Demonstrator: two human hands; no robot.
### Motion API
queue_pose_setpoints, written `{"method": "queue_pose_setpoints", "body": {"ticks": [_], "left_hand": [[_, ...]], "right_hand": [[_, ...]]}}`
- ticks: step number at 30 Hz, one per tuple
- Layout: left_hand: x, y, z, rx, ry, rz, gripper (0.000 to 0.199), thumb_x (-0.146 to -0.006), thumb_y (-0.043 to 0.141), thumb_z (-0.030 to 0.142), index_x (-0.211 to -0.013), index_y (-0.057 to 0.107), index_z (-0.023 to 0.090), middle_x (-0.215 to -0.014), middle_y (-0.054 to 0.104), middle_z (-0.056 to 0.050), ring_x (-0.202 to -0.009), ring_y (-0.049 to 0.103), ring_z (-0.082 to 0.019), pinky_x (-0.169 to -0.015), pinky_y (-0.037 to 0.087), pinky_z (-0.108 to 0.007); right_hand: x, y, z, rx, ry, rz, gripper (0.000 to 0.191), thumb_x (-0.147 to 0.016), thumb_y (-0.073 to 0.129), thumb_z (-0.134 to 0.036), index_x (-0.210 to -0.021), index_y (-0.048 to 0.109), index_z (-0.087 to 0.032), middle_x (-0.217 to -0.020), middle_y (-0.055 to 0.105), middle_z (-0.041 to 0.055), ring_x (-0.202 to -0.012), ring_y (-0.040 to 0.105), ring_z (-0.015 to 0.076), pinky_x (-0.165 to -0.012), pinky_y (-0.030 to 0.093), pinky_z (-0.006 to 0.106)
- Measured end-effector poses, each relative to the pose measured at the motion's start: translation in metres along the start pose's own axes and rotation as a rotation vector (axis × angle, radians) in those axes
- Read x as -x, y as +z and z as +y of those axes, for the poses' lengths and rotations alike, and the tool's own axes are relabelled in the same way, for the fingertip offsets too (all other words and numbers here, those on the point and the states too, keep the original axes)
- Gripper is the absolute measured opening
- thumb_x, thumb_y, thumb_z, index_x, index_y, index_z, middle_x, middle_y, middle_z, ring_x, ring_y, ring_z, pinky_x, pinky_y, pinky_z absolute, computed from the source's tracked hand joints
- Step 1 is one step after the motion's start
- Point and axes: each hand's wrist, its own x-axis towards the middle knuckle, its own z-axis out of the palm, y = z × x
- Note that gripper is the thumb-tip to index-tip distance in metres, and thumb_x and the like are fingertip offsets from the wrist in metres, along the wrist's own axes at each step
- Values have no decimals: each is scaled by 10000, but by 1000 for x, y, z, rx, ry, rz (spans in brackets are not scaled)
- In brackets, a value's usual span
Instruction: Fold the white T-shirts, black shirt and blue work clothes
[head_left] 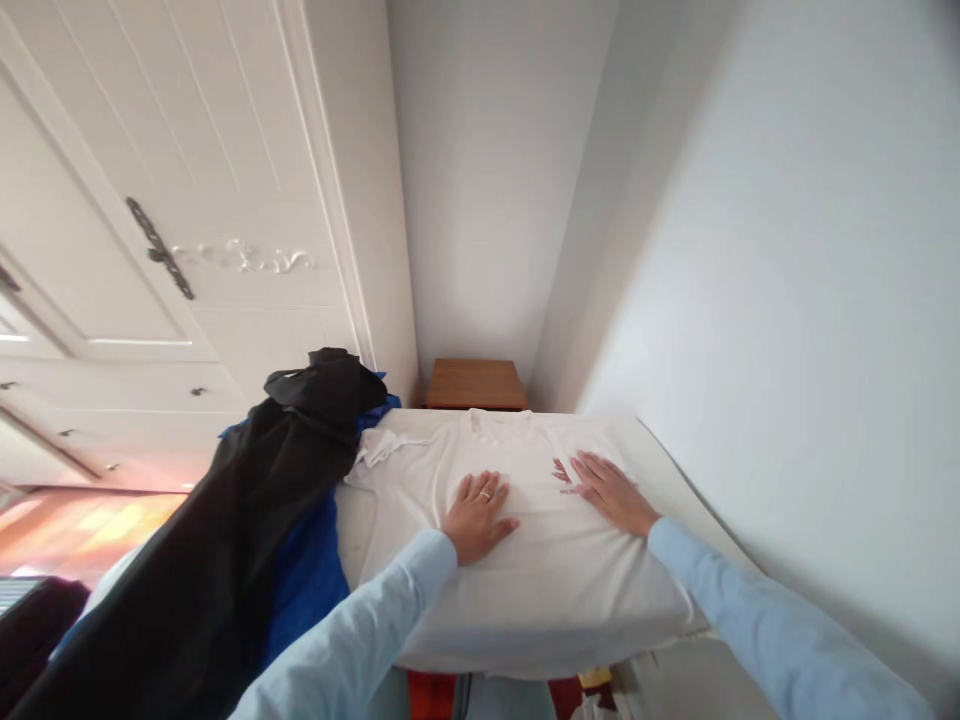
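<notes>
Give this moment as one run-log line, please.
left hand: on shirt | right hand: on shirt, partly over print | black cloth: left of shirt

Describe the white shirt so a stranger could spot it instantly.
Near the tall wardrobe is a white table. The white shirt lies spread across it, beneath the left hand and right hand. Unlike the black cloth and blue cloth alongside, it is white with red print on its chest.

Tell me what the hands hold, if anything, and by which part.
Nothing is held: the left hand and right hand rest open on the shirt.
</notes>
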Motion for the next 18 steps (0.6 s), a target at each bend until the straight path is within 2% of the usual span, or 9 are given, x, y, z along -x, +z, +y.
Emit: {"method": "queue_pose_setpoints", "body": {"ticks": [2, 4, 6, 8, 10, 12, 14, 16, 18], "left_hand": [[0, -18, -11, 50, 11, 6, 667, -1000, 320, 605, -1510, 442, 193, -1619, 351, -124, -1522, 267, -252, -1228, 284, -435], [2, -43, -31, 25, -44, 71, 589, -1006, 389, 506, -1485, 468, 173, -1617, 360, -125, -1524, 264, -229, -1220, 306, -393], [7, -70, -58, -85, -194, 127, 522, -983, 454, 360, -1458, 485, 146, -1617, 355, -147, -1530, 247, -247, -1230, 281, -412], [15, -94, -86, -203, -392, 136, 530, -925, 517, 252, -1437, 490, 118, -1623, 328, -183, -1538, 212, -288, -1233, 254, -448], [22, -113, -111, -238, -524, 128, 544, -878, 552, 209, -1412, 502, 116, -1612, 337, -206, -1527, 239, -316, -1206, 283, -480], [28, -125, -130, -211, -593, 117, 522, -849, 587, 229, -1361, 546, 136, -1516, 482, -213, -1433, 419, -334, -1126, 387, -487], [32, -132, -143, -159, -650, 115, 451, -832, 617, 268, -1270, 621, 162, -1301, 666, -189, -1224, 619, -331, -999, 488, -454], [32, -135, -151, -98, -713, 152, 348, -827, 621, 265, -1161, 687, 192, -1114, 747, -145, -1057, 700, -305, -904, 525, -399], [29, -139, -157, -35, -772, 247, 284, -846, 580, 228, -1095, 716, 218, -1071, 762, -110, -1021, 710, -271, -868, 526, -348]], "right_hand": [[9, 1, 10, -6, -12, 5, 562, -1025, 313, -469, -1528, 430, -249, -1610, 366, 90, -1497, 329, 261, -1208, 338, 507], [14, 1, 19, -13, 0, 9, 552, -1011, 334, -491, -1497, 479, -273, -1580, 422, 90, -1465, 388, 275, -1175, 386, 518], [11, -3, 23, -18, 34, 17, 530, -1000, 346, -506, -1433, 555, -284, -1517, 509, 98, -1417, 456, 296, -1137, 429, 532], [2, -8, 19, -21, 57, 38, 526, -1004, 324, -502, -1390, 594, -268, -1471, 556, 115, -1399, 474, 309, -1134, 431, 537], [-12, -14, 4, -30, 56, 85, 552, -1012, 300, -495, -1402, 577, -220, -1472, 546, 150, -1409, 457, 312, -1156, 406, 529], [-29, -17, -18, -47, 41, 139, 580, -1016, 297, -498, -1427, 543, -171, -1494, 512, 180, -1419, 442, 310, -1176, 383, 522], [-43, -16, -43, -67, 23, 164, 581, -1017, 310, -500, -1425, 542, -157, -1504, 500, 185, -1421, 439, 309, -1183, 372, 527], [-52, -11, -64, -80, 22, 132, 560, -1016, 333, -492, -1402, 565, -158, -1506, 500, 181, -1423, 439, 312, -1185, 367, 529], [-55, -3, -77, -80, 51, 82, 544, -1015, 351, -476, -1385, 580, -150, -1504, 502, 185, -1423, 441, 318, -1182, 370, 526]]}}
